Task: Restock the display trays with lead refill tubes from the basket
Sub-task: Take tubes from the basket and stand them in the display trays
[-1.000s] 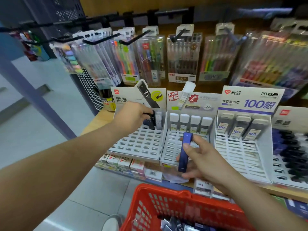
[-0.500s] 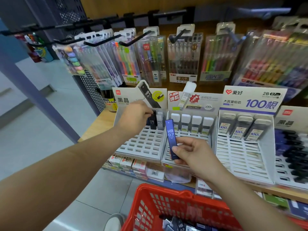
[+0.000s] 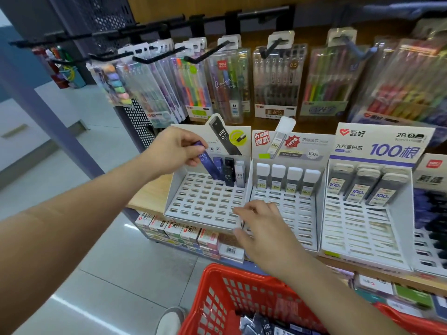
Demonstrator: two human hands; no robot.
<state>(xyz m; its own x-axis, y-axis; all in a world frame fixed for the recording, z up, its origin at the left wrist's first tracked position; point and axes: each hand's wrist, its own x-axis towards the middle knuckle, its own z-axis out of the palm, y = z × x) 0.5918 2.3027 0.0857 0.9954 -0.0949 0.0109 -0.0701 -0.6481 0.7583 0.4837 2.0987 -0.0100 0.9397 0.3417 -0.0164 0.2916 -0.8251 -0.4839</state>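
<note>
A blue lead tube is pinched in the left hand, tilted with its lower end aimed at the back row of the left tray beside the standing tubes, while the right hand, spread and empty, is held nearer the basket.

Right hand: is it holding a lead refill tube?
No: the right hand is spread open and empty over the white slotted display trays, while the left hand pinches the dark blue plastic lead tube.
</note>
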